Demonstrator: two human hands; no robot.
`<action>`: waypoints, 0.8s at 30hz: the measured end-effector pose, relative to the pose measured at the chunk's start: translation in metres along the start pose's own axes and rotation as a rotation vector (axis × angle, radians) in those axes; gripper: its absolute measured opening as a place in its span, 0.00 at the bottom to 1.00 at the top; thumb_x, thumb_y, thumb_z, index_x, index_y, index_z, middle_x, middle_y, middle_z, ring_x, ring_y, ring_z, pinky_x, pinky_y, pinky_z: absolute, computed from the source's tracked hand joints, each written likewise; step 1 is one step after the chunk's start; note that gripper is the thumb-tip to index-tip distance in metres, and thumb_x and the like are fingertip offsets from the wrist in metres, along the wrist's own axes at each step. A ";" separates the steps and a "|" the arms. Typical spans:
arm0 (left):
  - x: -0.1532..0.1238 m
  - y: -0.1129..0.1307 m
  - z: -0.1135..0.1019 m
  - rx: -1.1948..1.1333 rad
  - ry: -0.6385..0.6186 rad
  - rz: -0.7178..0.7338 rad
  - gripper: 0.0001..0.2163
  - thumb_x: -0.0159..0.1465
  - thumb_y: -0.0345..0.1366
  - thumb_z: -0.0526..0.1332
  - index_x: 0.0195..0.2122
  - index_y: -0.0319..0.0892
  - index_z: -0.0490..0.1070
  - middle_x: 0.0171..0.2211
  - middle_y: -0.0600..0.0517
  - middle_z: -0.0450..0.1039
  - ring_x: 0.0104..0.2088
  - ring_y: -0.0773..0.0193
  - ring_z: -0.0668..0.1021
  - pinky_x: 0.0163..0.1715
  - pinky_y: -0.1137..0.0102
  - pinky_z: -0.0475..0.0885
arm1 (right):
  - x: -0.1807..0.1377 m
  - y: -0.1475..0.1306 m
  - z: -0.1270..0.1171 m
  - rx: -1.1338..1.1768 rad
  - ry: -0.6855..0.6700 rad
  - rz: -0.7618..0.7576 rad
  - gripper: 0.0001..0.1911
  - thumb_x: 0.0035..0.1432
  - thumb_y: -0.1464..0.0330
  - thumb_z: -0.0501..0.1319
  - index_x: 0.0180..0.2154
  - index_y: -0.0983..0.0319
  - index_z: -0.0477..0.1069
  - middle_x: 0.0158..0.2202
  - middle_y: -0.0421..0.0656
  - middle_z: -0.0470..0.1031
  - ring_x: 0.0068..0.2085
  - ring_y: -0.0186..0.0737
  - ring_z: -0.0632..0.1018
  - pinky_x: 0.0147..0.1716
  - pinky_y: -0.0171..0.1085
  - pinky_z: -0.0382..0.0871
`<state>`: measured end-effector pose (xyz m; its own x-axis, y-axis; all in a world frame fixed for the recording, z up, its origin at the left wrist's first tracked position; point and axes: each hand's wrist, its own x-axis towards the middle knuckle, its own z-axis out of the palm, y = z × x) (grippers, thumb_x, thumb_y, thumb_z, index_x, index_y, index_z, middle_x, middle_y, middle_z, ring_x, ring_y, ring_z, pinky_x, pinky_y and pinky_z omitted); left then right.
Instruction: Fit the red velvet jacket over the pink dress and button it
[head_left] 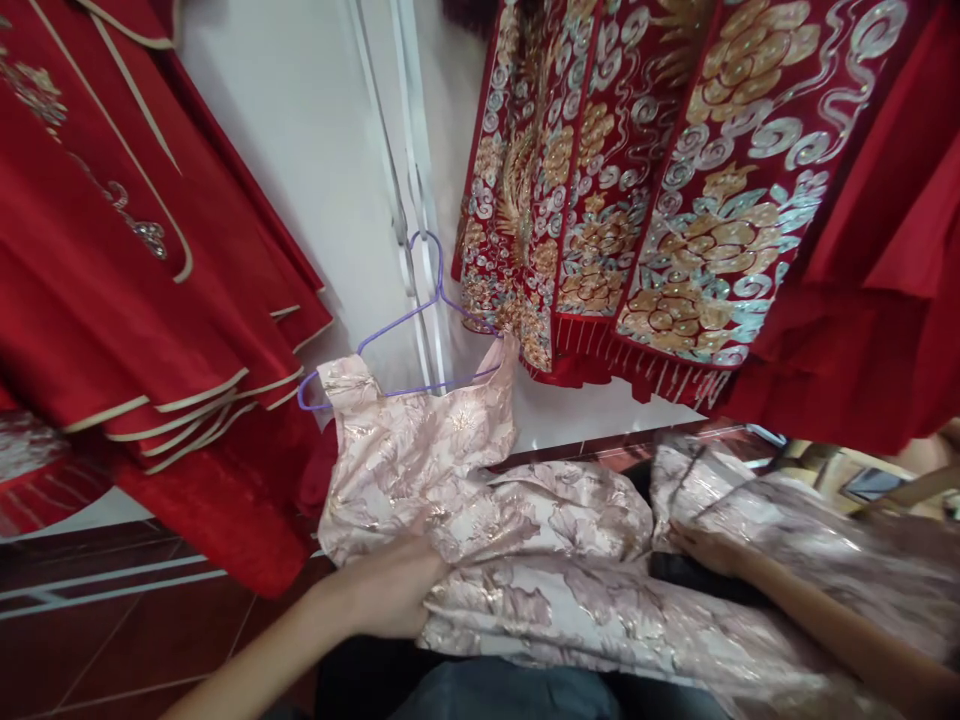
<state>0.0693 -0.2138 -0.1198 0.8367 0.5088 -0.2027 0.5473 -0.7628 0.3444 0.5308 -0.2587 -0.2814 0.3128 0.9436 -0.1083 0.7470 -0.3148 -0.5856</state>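
Note:
A pale pink dress (420, 450) with a shiny floral pattern hangs by its straps on a purple hanger (397, 322). Its skirt stretches sideways over my lap to the right. My left hand (401, 590) is closed on the gathered cloth near the waist, with its fingertips hidden in the folds. Farther right, my right hand (709, 550) grips the skirt; its fingers are partly covered by the cloth. Blur softens the skirt at the far right.
The hanger hooks onto a white metal rack (409, 180) against a pale wall. Red garments with gold trim (172, 280) hang on the left. A red embroidered garment (622, 200) with beaded fringe hangs on the right. Dark red floor tiles (150, 640) show below left.

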 end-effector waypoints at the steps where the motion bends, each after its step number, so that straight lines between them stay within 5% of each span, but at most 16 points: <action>1: -0.004 -0.005 -0.003 -0.001 -0.007 -0.046 0.11 0.48 0.25 0.55 0.29 0.44 0.74 0.29 0.52 0.75 0.34 0.57 0.76 0.60 0.53 0.53 | 0.004 0.006 -0.001 -0.020 -0.021 0.014 0.15 0.55 0.62 0.52 0.33 0.62 0.74 0.38 0.55 0.78 0.50 0.61 0.75 0.51 0.44 0.63; 5: -0.014 -0.022 0.012 -0.088 -0.037 -0.165 0.19 0.49 0.25 0.55 0.40 0.46 0.75 0.40 0.49 0.77 0.46 0.52 0.76 0.57 0.54 0.59 | 0.014 0.032 0.017 -0.129 -0.038 0.120 0.26 0.60 0.56 0.46 0.51 0.63 0.67 0.38 0.57 0.78 0.48 0.64 0.77 0.48 0.50 0.64; 8: -0.021 -0.023 0.035 -0.148 -0.162 -0.159 0.33 0.49 0.32 0.62 0.59 0.42 0.63 0.58 0.41 0.65 0.59 0.45 0.66 0.60 0.55 0.55 | 0.019 0.057 0.040 -0.131 0.023 0.147 0.33 0.61 0.53 0.42 0.61 0.65 0.57 0.41 0.57 0.78 0.48 0.61 0.77 0.48 0.50 0.66; 11: -0.027 -0.014 0.033 -0.162 -0.263 -0.149 0.46 0.49 0.45 0.66 0.67 0.36 0.47 0.66 0.34 0.49 0.64 0.39 0.55 0.61 0.51 0.53 | 0.036 0.079 0.046 -0.177 -0.040 0.233 0.32 0.61 0.55 0.46 0.61 0.66 0.58 0.44 0.57 0.77 0.49 0.59 0.77 0.48 0.47 0.67; 14: -0.023 0.009 0.010 -0.185 -0.166 -0.083 0.54 0.50 0.57 0.65 0.69 0.40 0.34 0.68 0.36 0.39 0.66 0.38 0.50 0.61 0.48 0.52 | 0.058 0.083 0.037 -0.207 -0.050 0.275 0.28 0.60 0.58 0.50 0.56 0.66 0.67 0.47 0.57 0.76 0.50 0.58 0.76 0.49 0.44 0.67; 17: 0.000 0.044 0.007 -0.177 0.016 0.044 0.44 0.58 0.57 0.58 0.68 0.51 0.33 0.70 0.46 0.35 0.67 0.42 0.44 0.62 0.44 0.43 | 0.063 0.073 0.037 -0.212 0.009 0.290 0.27 0.61 0.55 0.47 0.53 0.65 0.69 0.43 0.56 0.78 0.48 0.58 0.77 0.47 0.46 0.68; 19: 0.021 0.065 0.026 -0.154 0.055 0.122 0.37 0.62 0.57 0.54 0.68 0.54 0.40 0.69 0.49 0.37 0.67 0.41 0.43 0.62 0.41 0.39 | 0.053 0.064 0.048 -0.187 0.118 0.318 0.28 0.62 0.55 0.45 0.53 0.64 0.68 0.42 0.56 0.78 0.46 0.57 0.78 0.45 0.46 0.69; 24: 0.054 0.082 0.087 -0.175 -0.108 0.215 0.30 0.65 0.56 0.47 0.66 0.49 0.51 0.66 0.46 0.52 0.66 0.39 0.46 0.60 0.37 0.36 | 0.024 0.052 0.072 -0.080 0.285 0.480 0.27 0.60 0.60 0.44 0.52 0.69 0.66 0.41 0.62 0.76 0.44 0.60 0.79 0.42 0.49 0.71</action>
<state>0.1611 -0.2836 -0.1820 0.9355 0.2907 -0.2010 0.3534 -0.7631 0.5411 0.5348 -0.2452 -0.3723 0.7664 0.6311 -0.1199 0.5202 -0.7192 -0.4606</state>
